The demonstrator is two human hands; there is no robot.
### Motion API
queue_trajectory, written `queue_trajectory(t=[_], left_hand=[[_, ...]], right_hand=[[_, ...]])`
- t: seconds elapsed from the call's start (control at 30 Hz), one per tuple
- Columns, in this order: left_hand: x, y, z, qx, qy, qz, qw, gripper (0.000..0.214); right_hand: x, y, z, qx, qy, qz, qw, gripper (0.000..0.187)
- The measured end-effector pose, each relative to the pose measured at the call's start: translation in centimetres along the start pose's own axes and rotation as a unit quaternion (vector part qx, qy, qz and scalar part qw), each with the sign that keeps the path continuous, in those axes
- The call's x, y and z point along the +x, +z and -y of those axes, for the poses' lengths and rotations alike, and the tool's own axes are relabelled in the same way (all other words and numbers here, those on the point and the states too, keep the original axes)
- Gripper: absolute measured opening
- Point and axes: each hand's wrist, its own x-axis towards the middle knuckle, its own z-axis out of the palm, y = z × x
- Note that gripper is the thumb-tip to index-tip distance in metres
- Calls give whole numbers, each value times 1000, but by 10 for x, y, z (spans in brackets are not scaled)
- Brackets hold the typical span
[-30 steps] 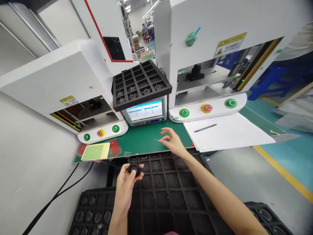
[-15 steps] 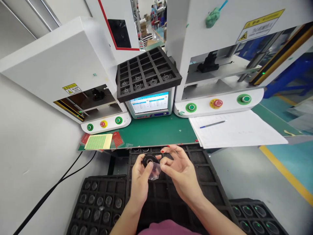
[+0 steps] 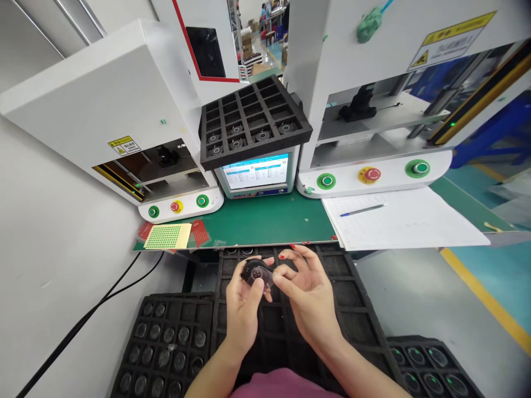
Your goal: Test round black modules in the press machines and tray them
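Your left hand (image 3: 240, 318) grips a round black part (image 3: 249, 269) at the lower centre of the frame, thumb against its face. Your right hand (image 3: 310, 293) pinches a clear film (image 3: 266, 275) at that part's right side. A black tray (image 3: 355, 315) lies beneath both hands; the green counter (image 3: 269, 224) crosses mid-frame.

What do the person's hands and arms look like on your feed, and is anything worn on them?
Both the left hand and right hand are bare, without gloves. Red nails show on the right. The forearms show no sleeves, watch or bracelet. A purple garment shows at the bottom edge.
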Motion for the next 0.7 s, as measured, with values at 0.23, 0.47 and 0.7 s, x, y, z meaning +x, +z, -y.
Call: queue_trajectory(t=[0.23,0.47,0.7], left_hand=[[-2,2,-2,42,-6,-20,999,35],[-1,0,2,81,-33,-4,996,32],[2,-14,10,119,-58,12,991,30]], right_hand=[[0,-4,-4,-69,-59,-20,996,43],[8,-9,-17,-179,-118,-16,977,55],[36,-59,-36,-326,-223,-47,918,32]])
